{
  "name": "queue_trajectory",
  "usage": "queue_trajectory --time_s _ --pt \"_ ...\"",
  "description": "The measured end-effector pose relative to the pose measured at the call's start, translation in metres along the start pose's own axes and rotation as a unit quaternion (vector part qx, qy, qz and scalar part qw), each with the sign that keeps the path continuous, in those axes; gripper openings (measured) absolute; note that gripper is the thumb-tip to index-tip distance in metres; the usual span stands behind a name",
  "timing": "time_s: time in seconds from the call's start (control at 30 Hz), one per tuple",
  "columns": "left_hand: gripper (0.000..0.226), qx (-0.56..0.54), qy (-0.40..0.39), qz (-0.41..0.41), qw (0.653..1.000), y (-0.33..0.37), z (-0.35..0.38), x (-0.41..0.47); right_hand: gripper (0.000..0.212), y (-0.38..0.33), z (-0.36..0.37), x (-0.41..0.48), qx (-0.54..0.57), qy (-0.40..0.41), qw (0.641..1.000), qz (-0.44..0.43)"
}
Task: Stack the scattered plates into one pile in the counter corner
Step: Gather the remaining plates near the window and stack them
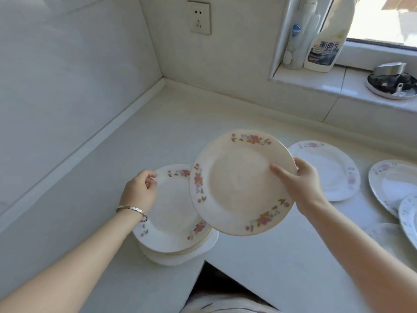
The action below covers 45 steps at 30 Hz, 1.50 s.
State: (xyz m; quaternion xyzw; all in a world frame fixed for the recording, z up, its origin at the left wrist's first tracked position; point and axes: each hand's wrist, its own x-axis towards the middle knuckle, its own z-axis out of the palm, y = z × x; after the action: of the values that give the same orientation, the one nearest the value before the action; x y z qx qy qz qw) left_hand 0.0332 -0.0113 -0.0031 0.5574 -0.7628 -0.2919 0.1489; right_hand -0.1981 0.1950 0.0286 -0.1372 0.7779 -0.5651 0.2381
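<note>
Plates are the matter on this white counter [158,123], and the pile [173,224] near the counter's inner front edge serves as the landmark. Its top plate carries a floral rim, with several plain rims stacked beneath. The left hand [140,190], a bracelet [132,211] at the wrist, rests on the pile's far-left rim, fingers curled around the edge. Just right of the pile and raised above it, tilted, a cream floral plate [237,186] overlaps the pile's right side; the right hand [300,179] pinches its right rim, thumb on the face, fingers behind. Farther right of the pile, a pale plate [334,170] lies flat, then probably three more [392,181] overlapping at the frame edge, though they are cut off. Beyond the pile, cleaner bottles [325,41] stand on the windowsill.
</note>
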Motion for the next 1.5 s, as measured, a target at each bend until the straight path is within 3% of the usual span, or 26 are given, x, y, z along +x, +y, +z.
queue_trajectory --time_s 0.37,0.47,0.57,0.73,1.0,1.07,1.2,1.4,1.5 --pt "0.024 0.008 0.032 -0.071 0.997 -0.057 -0.028 -0.007 0.014 0.038 0.119 -0.020 -0.016 -0.097 0.990 0.100" --pt "0.025 0.008 0.036 -0.080 0.996 -0.064 -0.030 -0.007 0.018 0.041 0.131 -0.022 -0.128 -0.113 0.983 0.068" --pt "0.025 0.009 0.036 -0.089 0.995 -0.070 -0.030 -0.007 0.028 0.040 0.131 -0.021 -0.265 -0.108 0.958 0.029" --pt "0.026 0.010 0.031 -0.095 0.995 -0.074 -0.027 -0.005 0.039 0.039 0.134 -0.019 -0.344 -0.129 0.930 0.021" --pt "0.025 0.007 0.043 -0.081 0.996 -0.063 -0.028 0.002 0.057 0.037 0.138 -0.019 -0.527 -0.166 0.830 -0.071" --pt "0.025 0.009 0.040 -0.071 0.997 -0.056 -0.025 0.001 0.058 0.041 0.134 -0.014 -0.501 -0.199 0.841 -0.042" --pt "0.026 -0.002 0.007 -0.025 1.000 -0.027 -0.004 -0.001 0.053 0.048 0.105 0.004 -0.341 -0.215 0.913 0.061" --pt "0.025 0.019 -0.080 0.072 0.994 0.047 0.047 0.009 0.025 0.072 0.015 0.040 -0.151 -0.093 0.962 0.210" --pt "0.025 0.044 -0.125 0.112 0.985 0.085 0.074 0.012 0.016 0.086 -0.030 0.067 -0.024 0.005 0.954 0.298"
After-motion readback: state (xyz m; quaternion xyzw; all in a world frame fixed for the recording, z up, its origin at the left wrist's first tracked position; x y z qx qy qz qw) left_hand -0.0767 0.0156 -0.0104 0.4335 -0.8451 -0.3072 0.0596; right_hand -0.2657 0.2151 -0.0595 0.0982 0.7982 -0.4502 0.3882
